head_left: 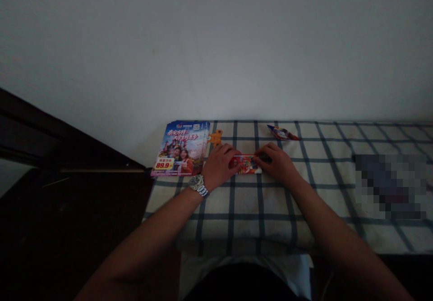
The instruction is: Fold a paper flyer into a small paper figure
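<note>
Two curled hands, left hand (219,166) and right hand (277,162), gripping opposite ends of a red packet (246,165) on checked cloth (270,211).

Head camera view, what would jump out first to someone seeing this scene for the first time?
The colourful stack of flyers marked 89.9 stands out first, at the left end of the blue-checked cloth. The eye then goes to the centre, where the left hand and right hand meet on a red printed packet. A silver wristwatch shines on the left wrist.
</note>
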`<state>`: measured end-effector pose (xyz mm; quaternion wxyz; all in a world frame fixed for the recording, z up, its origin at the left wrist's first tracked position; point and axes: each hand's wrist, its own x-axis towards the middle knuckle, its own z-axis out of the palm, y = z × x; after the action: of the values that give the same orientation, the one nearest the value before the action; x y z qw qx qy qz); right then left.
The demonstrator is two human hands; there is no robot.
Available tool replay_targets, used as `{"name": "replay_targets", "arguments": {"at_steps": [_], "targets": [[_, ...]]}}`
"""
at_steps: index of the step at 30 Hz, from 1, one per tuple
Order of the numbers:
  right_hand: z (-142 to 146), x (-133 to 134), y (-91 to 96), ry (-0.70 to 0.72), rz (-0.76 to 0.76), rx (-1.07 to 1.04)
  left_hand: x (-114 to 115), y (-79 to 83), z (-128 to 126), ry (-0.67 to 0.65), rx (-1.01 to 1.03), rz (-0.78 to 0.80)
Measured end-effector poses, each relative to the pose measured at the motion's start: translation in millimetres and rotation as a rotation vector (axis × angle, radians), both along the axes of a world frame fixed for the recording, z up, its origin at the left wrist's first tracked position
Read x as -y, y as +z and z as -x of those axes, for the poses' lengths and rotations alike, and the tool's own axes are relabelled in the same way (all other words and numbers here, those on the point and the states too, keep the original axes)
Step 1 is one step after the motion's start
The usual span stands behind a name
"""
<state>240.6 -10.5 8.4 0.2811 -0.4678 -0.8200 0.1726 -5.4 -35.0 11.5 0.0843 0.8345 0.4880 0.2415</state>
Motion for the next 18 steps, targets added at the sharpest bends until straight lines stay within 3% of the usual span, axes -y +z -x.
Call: {"name": "replay_targets", "arguments": {"at_steps": [9,18], "targets": [[-1.9,-0.1,-2.8,-0.021,-0.122,0.127,-0.3,-0.6,0.1,0.013,0.000,0.010],[-3.5,-2.7,-7.4,-0.025,-0.116,0.118,-0.4,1.1,-1.4,0.034,0.000,0.020]]}}
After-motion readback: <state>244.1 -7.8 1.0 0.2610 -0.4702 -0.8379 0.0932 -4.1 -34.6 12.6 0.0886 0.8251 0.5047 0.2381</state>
